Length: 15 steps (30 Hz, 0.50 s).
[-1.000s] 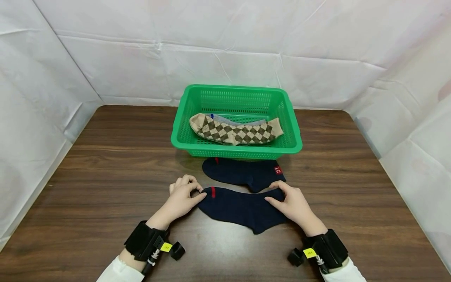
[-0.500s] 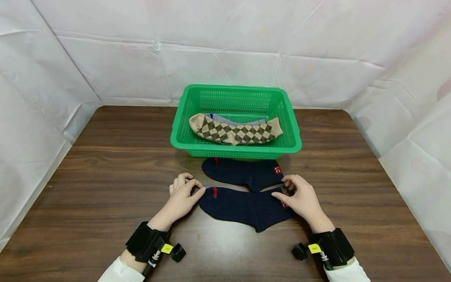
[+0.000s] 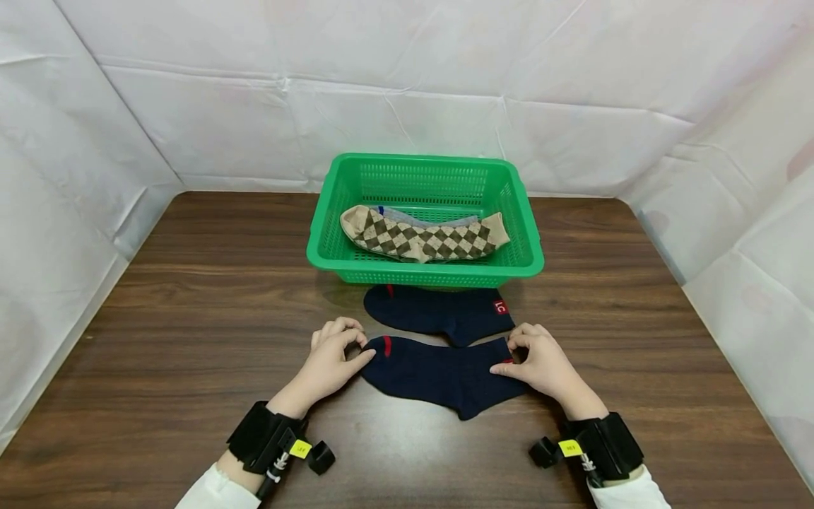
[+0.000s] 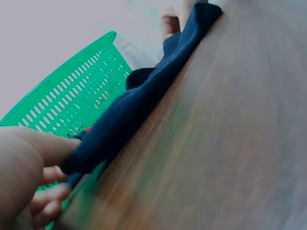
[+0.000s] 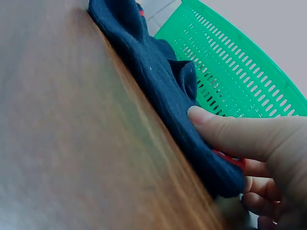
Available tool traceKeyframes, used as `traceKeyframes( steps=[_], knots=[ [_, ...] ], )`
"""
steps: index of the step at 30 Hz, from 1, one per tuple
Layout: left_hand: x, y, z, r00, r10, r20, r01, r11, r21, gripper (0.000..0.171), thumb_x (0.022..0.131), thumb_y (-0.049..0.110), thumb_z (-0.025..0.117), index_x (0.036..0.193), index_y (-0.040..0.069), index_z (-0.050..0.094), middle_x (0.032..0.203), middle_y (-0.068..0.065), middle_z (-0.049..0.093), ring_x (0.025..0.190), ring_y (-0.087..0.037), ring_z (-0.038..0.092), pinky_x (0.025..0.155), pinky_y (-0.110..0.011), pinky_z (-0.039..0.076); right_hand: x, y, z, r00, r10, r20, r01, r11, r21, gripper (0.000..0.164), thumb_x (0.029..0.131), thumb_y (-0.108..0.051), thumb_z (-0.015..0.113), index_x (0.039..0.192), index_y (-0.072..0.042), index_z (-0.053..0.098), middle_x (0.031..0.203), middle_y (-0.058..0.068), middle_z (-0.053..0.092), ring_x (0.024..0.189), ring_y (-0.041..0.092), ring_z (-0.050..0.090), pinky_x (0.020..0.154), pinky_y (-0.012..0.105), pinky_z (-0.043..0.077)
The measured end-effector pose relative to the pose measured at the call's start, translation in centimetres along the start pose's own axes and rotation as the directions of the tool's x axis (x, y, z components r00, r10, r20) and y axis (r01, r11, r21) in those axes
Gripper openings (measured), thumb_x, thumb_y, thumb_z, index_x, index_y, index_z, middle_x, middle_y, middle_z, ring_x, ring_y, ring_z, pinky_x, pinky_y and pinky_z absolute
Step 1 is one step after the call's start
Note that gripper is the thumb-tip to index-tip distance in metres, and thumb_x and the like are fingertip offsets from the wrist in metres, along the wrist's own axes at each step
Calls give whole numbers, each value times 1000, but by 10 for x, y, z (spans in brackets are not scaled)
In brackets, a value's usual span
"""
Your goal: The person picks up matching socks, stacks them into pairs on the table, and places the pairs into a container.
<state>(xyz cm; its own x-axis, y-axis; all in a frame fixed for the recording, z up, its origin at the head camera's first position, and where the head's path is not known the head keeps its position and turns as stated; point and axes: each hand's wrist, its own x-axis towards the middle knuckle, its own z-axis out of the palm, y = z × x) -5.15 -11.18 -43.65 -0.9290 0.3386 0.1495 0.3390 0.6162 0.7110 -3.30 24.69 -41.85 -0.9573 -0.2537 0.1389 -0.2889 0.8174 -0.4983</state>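
A navy sock (image 3: 439, 375) with a red toe stripe lies flat on the table, its toe to the left. My left hand (image 3: 331, 355) pinches the toe end between thumb and fingers. At the cuff end my right hand (image 3: 543, 362) pinches the sock, thumb (image 5: 230, 134) on top and fingers curled by the edge. The red label near the cuff is mostly covered by that hand. Just beyond lies a matching navy sock (image 3: 432, 311) with a red LC label, also toe left.
A green plastic basket (image 3: 327, 263) stands behind the socks, close to the far sock. Inside it are a beige-and-brown argyle sock (image 3: 422, 237) and a grey sock (image 3: 461, 221) partly under it. White sheeting (image 3: 407, 85) walls off the back and sides of the wooden table (image 3: 191, 297).
My right hand has slid right along the near sock to its cuff, and its fingers have drawn in at the edge. The left hand has stayed at the toe with only slight movement.
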Motion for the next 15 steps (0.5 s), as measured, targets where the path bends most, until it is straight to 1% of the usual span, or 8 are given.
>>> traceKeyframes(
  steps=[4, 6, 8, 9, 11, 13, 14, 15],
  knots=[
    [1, -2, 2, 997, 73, 2, -72, 983, -167, 13, 87, 16, 68, 80, 20, 58, 86, 9, 58, 81, -8, 49, 82, -32, 32, 1, 1, 0, 1000, -9, -7, 9, 998, 54, 27, 67, -22, 86, 69, -13, 60, 85, -4, 58, 85, 16, 50, 73, 31, 44],
    [0, -2, 2, 997, 83, 9, -77, 959, -273, 10, 90, 14, 65, 83, 17, 58, 78, 9, 54, 72, -5, 47, 74, -26, 37, 1, 2, -1, 1000, -24, 2, 24, 991, 135, 26, 70, -19, 84, 69, -13, 58, 86, -5, 57, 84, 13, 50, 72, 27, 43],
    [-1, -1, 3, 997, 76, 13, -66, 927, -370, 7, 92, 12, 61, 86, 12, 58, 74, 8, 50, 65, -3, 45, 63, -23, 38, 0, 5, -3, 998, -60, 26, 50, 959, 278, 26, 75, -15, 80, 69, -15, 55, 86, -5, 56, 82, 9, 50, 71, 23, 42],
    [-1, -1, 3, 998, 67, 11, -56, 909, -414, 7, 93, 12, 59, 87, 9, 58, 73, 7, 48, 63, -3, 44, 58, -23, 38, 0, 6, -4, 995, -88, 40, 66, 924, 377, 20, 79, -11, 76, 72, -13, 57, 88, -5, 58, 82, 8, 51, 70, 22, 43],
    [-2, -1, 3, 999, 50, 0, -44, 879, -475, 9, 94, 10, 57, 89, 4, 56, 69, 6, 44, 58, -2, 39, 53, -22, 34, -1, 9, -6, 986, -152, 66, 87, 814, 575, 10, 85, -3, 68, 82, -11, 62, 92, -5, 61, 81, 5, 54, 68, 20, 45],
    [-1, -2, 3, 999, 37, -1, -32, 850, -526, 10, 94, 7, 56, 89, -1, 55, 67, 6, 42, 55, -1, 36, 50, -23, 31, 0, 10, -7, 977, -199, 77, 86, 696, 713, 15, 89, 3, 59, 93, -10, 65, 92, -8, 63, 81, 3, 57, 67, 20, 47],
    [-1, -2, 3, 999, 33, 1, -28, 838, -545, 10, 94, 6, 55, 89, -2, 54, 66, 7, 41, 54, 0, 34, 49, -23, 30, 0, 10, -7, 975, -210, 74, 83, 650, 755, 21, 90, 6, 55, 98, -11, 65, 91, -9, 63, 79, 3, 57, 66, 20, 47],
    [-1, -2, 3, 999, 34, 5, -25, 820, -572, 9, 94, 4, 55, 90, -4, 53, 65, 8, 40, 53, 0, 32, 48, -24, 29, 0, 10, -7, 975, -212, 67, 81, 621, 780, 25, 91, 7, 53, 102, -12, 65, 91, -10, 64, 79, 2, 58, 66, 20, 48]
  ],
)
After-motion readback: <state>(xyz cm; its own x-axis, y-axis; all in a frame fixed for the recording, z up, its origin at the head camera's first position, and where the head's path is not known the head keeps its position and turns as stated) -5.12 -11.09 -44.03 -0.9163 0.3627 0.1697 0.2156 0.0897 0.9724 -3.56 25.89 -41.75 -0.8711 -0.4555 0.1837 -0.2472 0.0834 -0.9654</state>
